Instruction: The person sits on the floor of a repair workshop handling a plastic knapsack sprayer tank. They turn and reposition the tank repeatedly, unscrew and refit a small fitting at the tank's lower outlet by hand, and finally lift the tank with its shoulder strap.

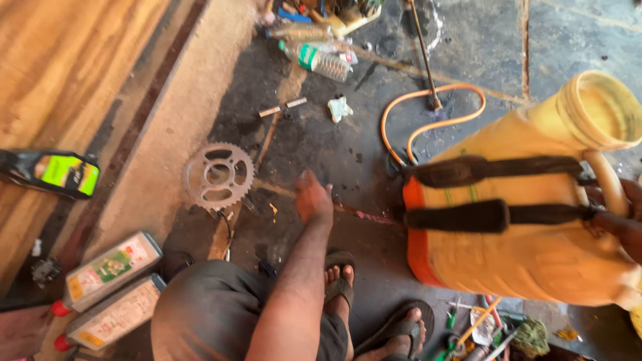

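My left hand [313, 197] reaches down to the dark oily floor, fingers apart and holding nothing. It is just right of a toothed metal sprocket [219, 176] lying flat at the edge of a concrete step. My right hand [625, 210] is at the right edge, closed on the black straps of a large yellow backpack sprayer tank [528, 254]. The tank is tilted, its open mouth at the upper right. An orange hose [431, 117] loops from the tank to a thin metal lance [422, 53] lying on the floor.
Two grey oil cans [110, 267] with red caps lie at the lower left. A black bottle with a green label [57, 172] rests on wooden boards. Plastic bottles [317, 57] lie at the top. Small tools [481, 327] lie by my sandalled feet [340, 277].
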